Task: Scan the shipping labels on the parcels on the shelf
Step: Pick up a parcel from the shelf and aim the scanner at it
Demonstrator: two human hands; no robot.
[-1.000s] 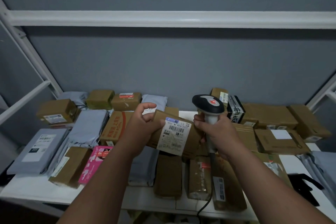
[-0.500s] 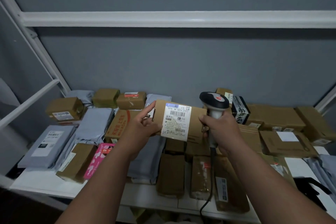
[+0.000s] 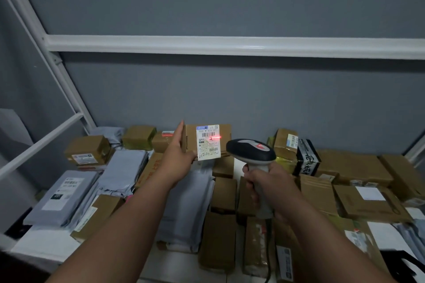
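Left hand [image 3: 178, 156] grips box [image 3: 208, 139] at frame centre; right hand [image 3: 268, 187] grips scanner [image 3: 250, 150]. Red beam [image 3: 215, 137] sits right of barcode; steer left.

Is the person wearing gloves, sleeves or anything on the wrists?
No. Both forearms are bare right to the bottom edge of the picture, so no sleeves show. The left hand and right hand are bare too: no gloves, and no watch, ring or wristband can be seen.

grey wall [image 3: 230, 2] behind; white rail [image 3: 230, 46] across; black item [image 3: 400, 262] bottom right.
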